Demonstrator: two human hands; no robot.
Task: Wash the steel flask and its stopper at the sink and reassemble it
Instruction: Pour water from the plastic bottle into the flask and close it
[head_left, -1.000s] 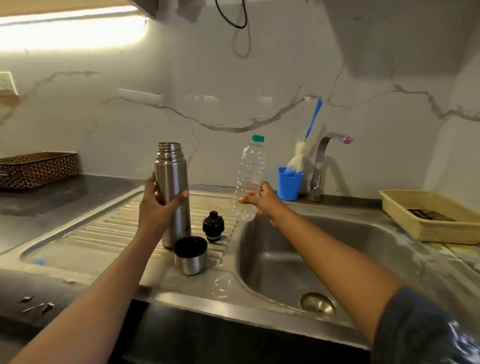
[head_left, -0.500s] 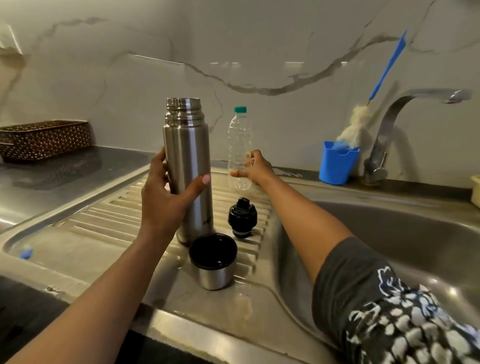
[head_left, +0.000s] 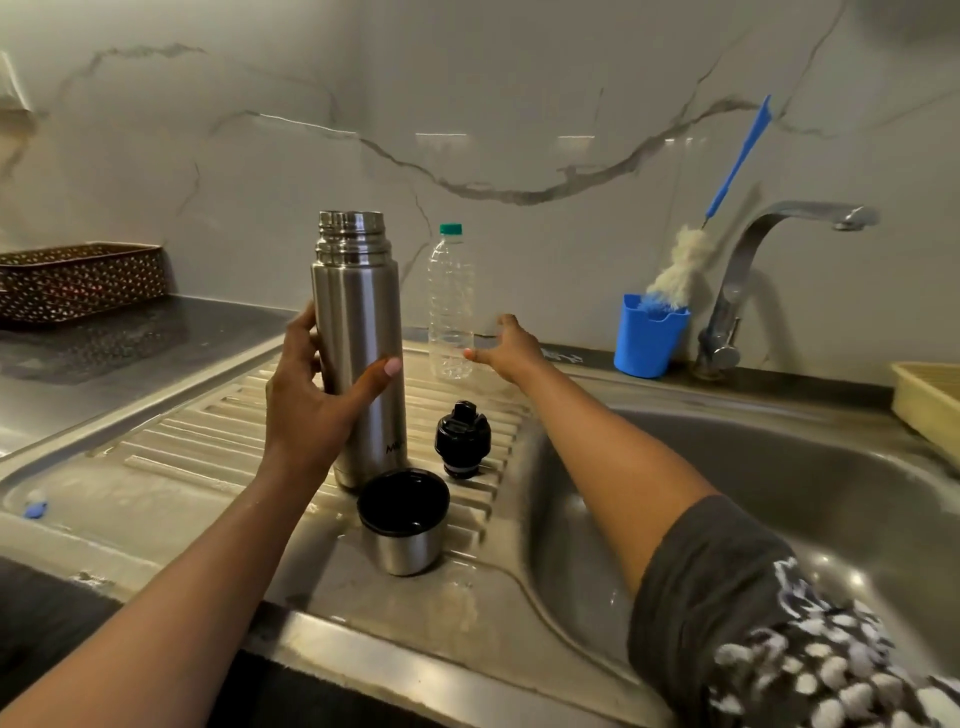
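Note:
The steel flask (head_left: 358, 332) stands upright and uncapped on the ribbed draining board (head_left: 208, 441). My left hand (head_left: 311, 400) grips its body from the left. The black stopper (head_left: 462, 439) stands just right of the flask. In front of the flask sits the steel cup lid (head_left: 402, 522), mouth up. My right hand (head_left: 511, 348) hovers with fingers spread just right of a clear plastic bottle (head_left: 451, 306), which stands alone at the back of the board.
The sink basin (head_left: 779, 483) lies to the right with the tap (head_left: 769, 260) behind it. A blue cup (head_left: 647, 338) holds a bottle brush (head_left: 691, 254). A yellow basket (head_left: 924, 405) sits at far right, a brown basket (head_left: 78, 280) at far left.
My right hand carried the plastic bottle left, set it down behind the stopper and let go. The flask stayed in my left hand; the camera moved closer.

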